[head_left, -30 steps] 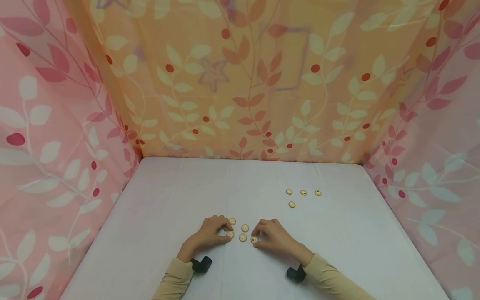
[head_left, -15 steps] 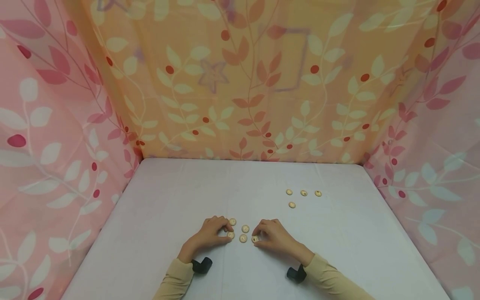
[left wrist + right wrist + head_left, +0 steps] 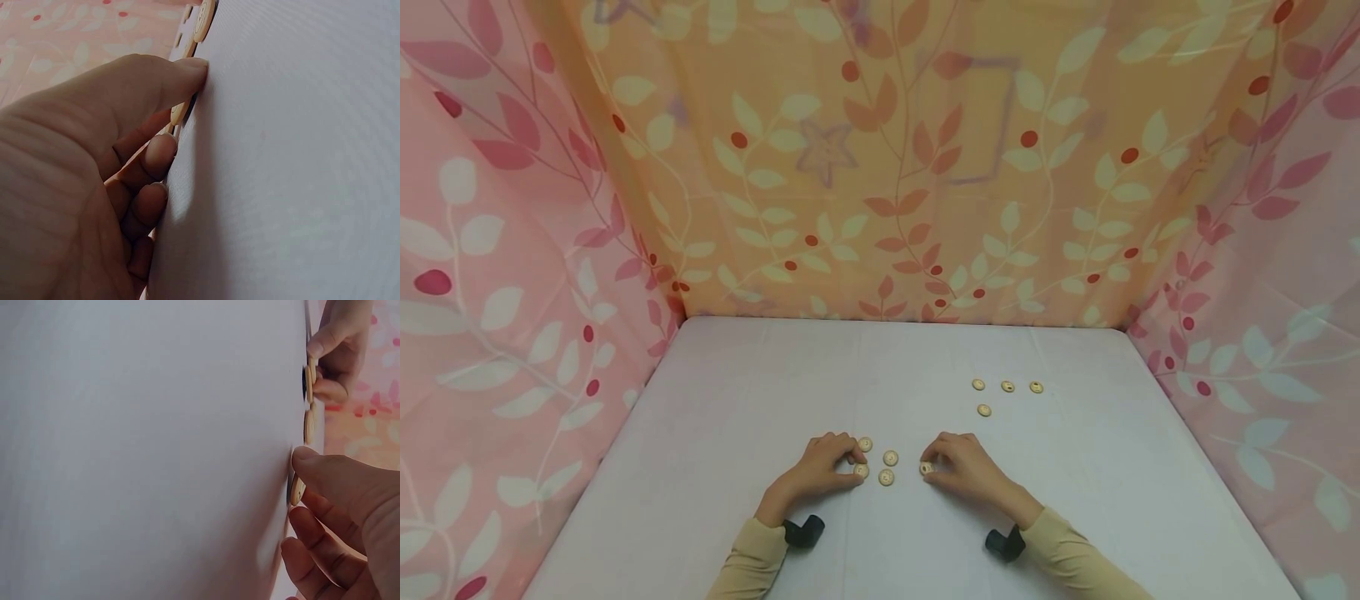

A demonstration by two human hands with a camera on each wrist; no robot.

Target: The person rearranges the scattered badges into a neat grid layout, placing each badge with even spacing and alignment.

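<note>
Small round wooden discs with dark marks on their faces lie on a white-covered table. My left hand (image 3: 822,463) pinches one wooden disc (image 3: 861,471) between thumb and fingers at the left of a small cluster; in the left wrist view that disc (image 3: 180,111) shows under the thumb. To the right of the cluster, my right hand (image 3: 967,468) pinches another disc (image 3: 927,469), seen edge-on in the right wrist view (image 3: 297,489). Between the hands lie an upper disc (image 3: 891,457) and a lower disc (image 3: 886,477). One more disc (image 3: 865,444) sits just beyond the left fingertips.
Farther back on the right, a row of three discs (image 3: 1007,387) lies with a single disc (image 3: 984,410) in front of it. Patterned cloth (image 3: 895,167) hangs behind the table (image 3: 760,375) and along both its sides.
My right hand has moved right and slightly away from me with its disc, widening the gap to the middle discs. The left hand has stayed in place on its disc.
</note>
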